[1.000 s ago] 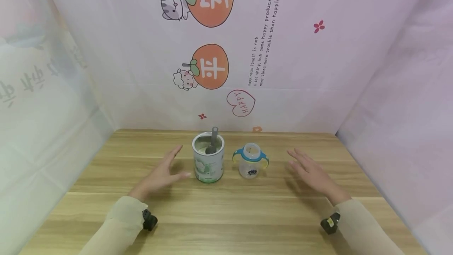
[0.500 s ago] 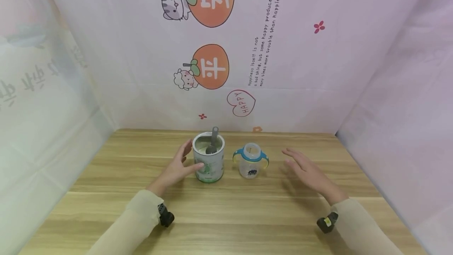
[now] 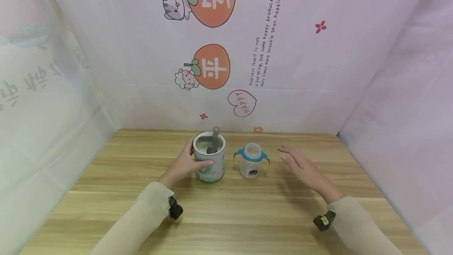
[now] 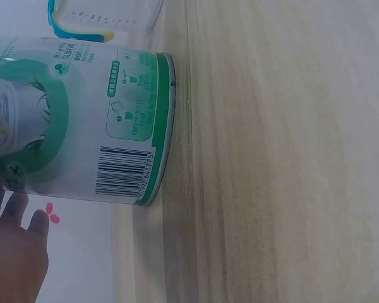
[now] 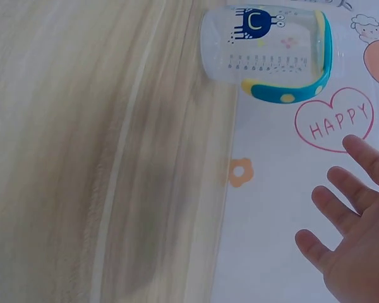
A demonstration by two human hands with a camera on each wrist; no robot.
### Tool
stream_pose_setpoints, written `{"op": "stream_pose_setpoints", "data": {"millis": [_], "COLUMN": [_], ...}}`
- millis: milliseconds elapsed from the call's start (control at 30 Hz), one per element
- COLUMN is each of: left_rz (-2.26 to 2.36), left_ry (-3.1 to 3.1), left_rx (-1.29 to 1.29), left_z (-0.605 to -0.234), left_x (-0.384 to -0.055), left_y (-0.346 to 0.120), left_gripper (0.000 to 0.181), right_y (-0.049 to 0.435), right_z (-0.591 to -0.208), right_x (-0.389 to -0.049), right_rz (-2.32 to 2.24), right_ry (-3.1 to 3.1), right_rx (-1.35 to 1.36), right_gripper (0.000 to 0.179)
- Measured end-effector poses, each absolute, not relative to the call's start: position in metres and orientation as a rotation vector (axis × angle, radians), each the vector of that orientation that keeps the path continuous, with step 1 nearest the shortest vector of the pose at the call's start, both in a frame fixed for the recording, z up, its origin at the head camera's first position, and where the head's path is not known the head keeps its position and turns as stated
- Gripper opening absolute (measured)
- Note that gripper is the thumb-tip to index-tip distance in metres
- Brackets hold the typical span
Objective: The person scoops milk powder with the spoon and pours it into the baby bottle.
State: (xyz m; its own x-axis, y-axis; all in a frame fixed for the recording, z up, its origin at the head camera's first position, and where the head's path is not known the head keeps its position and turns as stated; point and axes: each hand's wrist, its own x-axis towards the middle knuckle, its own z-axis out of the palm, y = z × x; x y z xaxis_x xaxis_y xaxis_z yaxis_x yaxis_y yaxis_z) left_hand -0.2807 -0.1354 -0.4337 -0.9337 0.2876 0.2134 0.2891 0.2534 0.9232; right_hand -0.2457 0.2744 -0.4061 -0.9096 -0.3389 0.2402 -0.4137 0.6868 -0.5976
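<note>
Since a second ago, the person's left hand [image 3: 184, 165] has come across the gap to the tall can [image 3: 216, 171], and the right hand [image 3: 307, 173] has drifted slightly inward; can and cup stand where they stood. On the left, the grip is now clasped about the can, thumb laid over the front and fingers round the far left side, though I can't tell how firmly it presses. From the left wrist, the outermost fingertip shows just clear of the can wall. On the right, the grip is spread and holds nothing, the fingers apart and pointing towards the cup, a little way off it.

The can is upright, close to the tabletop's far edge and left of that edge's middle, with a green-and-white label and a barcode [image 4: 123, 172] low down. Pale powder [image 3: 203, 149] shows inside, and a grey spoon [image 3: 215, 135] leans there, its handle rising above the rim. Just beside it, towards the right edge, stands the clear cup [image 3: 249, 169], upright, with a blue collar, two blue-and-yellow handles and a dark creature printed on its front.

Both pale sleeves [image 3: 139, 213] reach in from the near side over the wooden tabletop [image 3: 244, 223]. Behind its far edge hangs a printed cloth [image 3: 293, 105].
</note>
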Motion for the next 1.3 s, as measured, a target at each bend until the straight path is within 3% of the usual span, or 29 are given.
{"op": "stream_pose_setpoints", "data": {"millis": [1300], "left_rz": [-1.999], "left_ry": [-2.475], "left_rx": [-0.524], "left_z": [-0.432], "left_x": [-0.286], "left_y": [-0.128], "left_gripper": [0.098], "right_y": [0.192], "right_z": [-0.356], "right_x": [-0.286], "right_rz": [0.953], "right_ry": [-2.72], "right_rx": [0.864], "right_gripper": [0.052]}}
